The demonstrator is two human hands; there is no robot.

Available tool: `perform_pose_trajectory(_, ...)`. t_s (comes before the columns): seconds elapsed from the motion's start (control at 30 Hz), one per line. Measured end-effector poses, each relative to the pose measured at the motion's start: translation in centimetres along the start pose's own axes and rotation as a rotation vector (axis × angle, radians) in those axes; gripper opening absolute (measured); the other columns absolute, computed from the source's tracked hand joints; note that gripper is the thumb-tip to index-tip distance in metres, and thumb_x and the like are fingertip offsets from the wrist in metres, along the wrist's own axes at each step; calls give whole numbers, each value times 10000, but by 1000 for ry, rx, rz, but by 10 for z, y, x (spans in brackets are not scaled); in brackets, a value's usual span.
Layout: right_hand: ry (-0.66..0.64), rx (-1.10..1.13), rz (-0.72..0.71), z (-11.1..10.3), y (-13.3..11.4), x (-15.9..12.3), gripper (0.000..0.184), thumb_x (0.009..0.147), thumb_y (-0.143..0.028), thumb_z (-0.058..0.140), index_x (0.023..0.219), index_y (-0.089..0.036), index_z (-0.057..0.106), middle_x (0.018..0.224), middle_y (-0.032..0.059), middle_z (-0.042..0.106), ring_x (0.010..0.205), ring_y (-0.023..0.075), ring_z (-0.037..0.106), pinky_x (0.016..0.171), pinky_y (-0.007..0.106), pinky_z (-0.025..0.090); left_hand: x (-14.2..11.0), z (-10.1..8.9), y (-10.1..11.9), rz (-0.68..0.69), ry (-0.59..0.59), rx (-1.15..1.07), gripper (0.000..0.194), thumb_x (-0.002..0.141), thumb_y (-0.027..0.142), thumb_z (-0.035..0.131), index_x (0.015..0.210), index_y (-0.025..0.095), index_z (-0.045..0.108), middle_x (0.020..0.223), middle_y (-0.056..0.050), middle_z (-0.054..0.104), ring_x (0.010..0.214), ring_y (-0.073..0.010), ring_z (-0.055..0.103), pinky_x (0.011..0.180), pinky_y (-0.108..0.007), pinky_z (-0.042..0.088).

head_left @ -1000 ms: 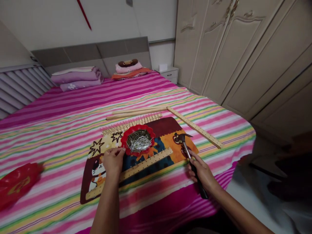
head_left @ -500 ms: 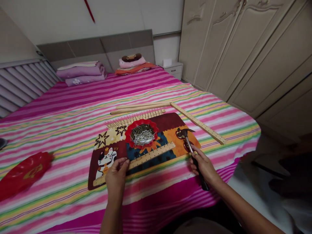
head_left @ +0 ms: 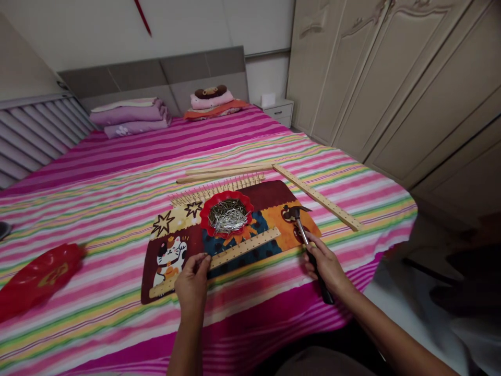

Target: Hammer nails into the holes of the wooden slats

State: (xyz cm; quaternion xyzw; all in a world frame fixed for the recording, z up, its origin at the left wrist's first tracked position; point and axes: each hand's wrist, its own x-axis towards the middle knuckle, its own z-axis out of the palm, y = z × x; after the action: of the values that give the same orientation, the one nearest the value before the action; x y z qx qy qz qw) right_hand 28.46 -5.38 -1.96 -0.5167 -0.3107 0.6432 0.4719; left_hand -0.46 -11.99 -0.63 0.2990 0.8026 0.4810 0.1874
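Your left hand (head_left: 193,277) has dropped from beside the bowl (head_left: 205,215) to the wooden strip (head_left: 246,248) on the mat (head_left: 274,192) since a second ago. Thumb and finger look pinched narrow, can't tell on what. Your right hand (head_left: 325,266) is wrapped round the hammer (head_left: 302,232). Keep the strip flat, fingertips clear before any swing.

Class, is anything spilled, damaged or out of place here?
Nothing looks spilled or damaged. The setting seems odd for tools: the right hand holds a hammer over a bed, where a red bowl of nails and a nail-studded strip sit.
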Motion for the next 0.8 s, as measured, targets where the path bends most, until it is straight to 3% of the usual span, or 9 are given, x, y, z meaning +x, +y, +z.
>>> perform_pose_trajectory(0.17, -29, -76, -34, 13, -16, -23, 678, 737, -390, 601, 1373, -226, 428, 581, -77, 491, 393, 65, 380, 347, 166, 259, -5, 1, -2, 53, 26, 82, 318, 604, 511, 593, 739, 236, 678, 738, -14, 701, 738, -201, 632, 748, -323, 479)
perform_pose_trajectory(0.4, -514, -324, 56, 62, -48, -63, 514, 835, -352, 517, 1338, -244, 508, 561, -64, 479, 415, 75, 389, 387, 189, 256, -6, 3, -9, 138, 26, 131, 292, 656, 491, 569, 736, 234, 682, 754, -31, 701, 745, -209, 623, 747, -326, 466)
perform_pose_trajectory(0.5, -666, -474, -24, 85, -43, -68, 438, 854, -225, 465, 1275, -260, 578, 515, -67, 459, 423, 82, 380, 426, 202, 295, -6, 3, -10, 167, 26, 151, 250, 678, 457, 571, 735, 236, 674, 754, -28, 700, 743, -204, 619, 737, -314, 458)
perform_pose_trajectory(0.6, -763, -580, -166, 100, -34, -66, 484, 853, -143, 429, 1295, -289, 562, 535, -61, 473, 469, 95, 427, 482, 212, 347, -6, 3, -11, 206, 17, 184, 208, 705, 420, 559, 712, 238, 660, 718, -19, 687, 715, -193, 606, 700, -296, 441)
perform_pose_trajectory(0.8, -806, -735, -287, 110, -31, -62, 515, 860, -125, 404, 1329, -299, 529, 566, -51, 479, 508, 110, 466, 501, 222, 360, -6, 3, -12, 214, 14, 262, 190, 728, 378, 549, 689, 224, 653, 661, -20, 646, 690, -180, 583, 685, -284, 415)
